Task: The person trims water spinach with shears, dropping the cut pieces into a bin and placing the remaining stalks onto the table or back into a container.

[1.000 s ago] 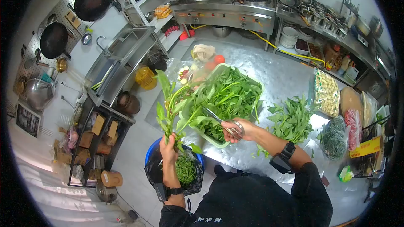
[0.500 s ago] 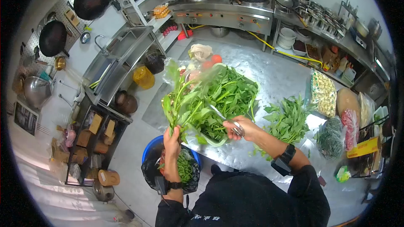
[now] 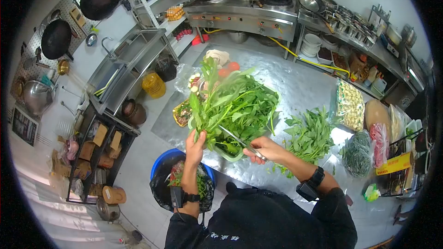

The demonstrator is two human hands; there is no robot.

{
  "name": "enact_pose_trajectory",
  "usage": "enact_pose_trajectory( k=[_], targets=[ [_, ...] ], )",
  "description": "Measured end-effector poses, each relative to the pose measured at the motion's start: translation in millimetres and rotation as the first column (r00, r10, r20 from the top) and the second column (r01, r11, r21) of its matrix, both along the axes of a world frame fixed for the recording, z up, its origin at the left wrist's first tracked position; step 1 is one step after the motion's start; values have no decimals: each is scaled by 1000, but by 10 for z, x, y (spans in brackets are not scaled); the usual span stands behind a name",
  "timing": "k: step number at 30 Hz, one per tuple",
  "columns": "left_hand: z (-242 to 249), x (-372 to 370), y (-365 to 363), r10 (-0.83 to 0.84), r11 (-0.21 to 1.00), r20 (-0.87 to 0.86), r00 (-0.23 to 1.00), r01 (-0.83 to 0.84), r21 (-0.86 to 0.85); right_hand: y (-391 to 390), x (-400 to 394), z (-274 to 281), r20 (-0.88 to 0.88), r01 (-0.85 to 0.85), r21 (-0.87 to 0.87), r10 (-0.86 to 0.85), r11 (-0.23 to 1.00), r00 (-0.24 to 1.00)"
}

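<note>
My left hand [image 3: 195, 144] is closed round the stems of a bunch of leafy greens [image 3: 210, 106], held upright at the table's near edge. Scissors [image 3: 237, 139] are gripped in my right hand [image 3: 262, 149], their blades pointing up and left toward the bunch. Behind the blades, a pale green basket [image 3: 229, 157] holds a large heap of greens [image 3: 254, 106]. A second pile of greens [image 3: 310, 136] lies on the metal table to the right. Below my left hand is a blue bin [image 3: 157, 162] with a black liner and plant scraps inside.
Tomatoes [image 3: 233, 66], a cloth [image 3: 218, 56] and a tray of chopped food [image 3: 182, 112] are at the table's far left. Bagged garlic [image 3: 350, 104] and other bags [image 3: 359, 153] lie at the right. Stove [image 3: 242, 18] and sink [image 3: 117, 78] stand beyond.
The bunch in my left hand has swung right and its leaves lean over the basket. My left hand is slightly higher and further right. The scissors have lowered a little, and the whole view has shifted slightly.
</note>
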State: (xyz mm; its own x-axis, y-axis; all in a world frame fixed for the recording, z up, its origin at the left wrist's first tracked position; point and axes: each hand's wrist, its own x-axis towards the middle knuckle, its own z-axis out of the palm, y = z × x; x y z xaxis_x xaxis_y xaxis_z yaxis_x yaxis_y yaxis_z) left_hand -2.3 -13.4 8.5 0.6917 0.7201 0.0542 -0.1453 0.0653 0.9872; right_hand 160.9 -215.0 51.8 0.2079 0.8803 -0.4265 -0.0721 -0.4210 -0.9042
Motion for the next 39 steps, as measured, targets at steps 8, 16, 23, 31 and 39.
enact_pose_trajectory(
  k=[8, 16, 23, 31, 39],
  targets=[
    [-94, 17, -56, -30, 987, 26, 999, 34, -155, 73, -78, -39, -4, -30, -28, 30, 999, 1000],
    [-110, -5, -16, -63, 961, -4, 998, 59, -271, 60, -99, -176, -2, 127, -19, -127, 992, 992],
    [-134, -23, 34, -45, 974, -68, 997, 29, -226, -97, 61, -25, -178, 283, 210, -248, 936, 952],
    [-147, -94, 5, -127, 986, -144, 981, 109, -123, 30, 312, 159, -198, 228, 134, -199, 964, 960],
    [-88, -140, -21, -183, 983, -251, 950, 179, -42, 69, 333, 131, -102, 215, 89, -206, 973, 973]
  ],
)
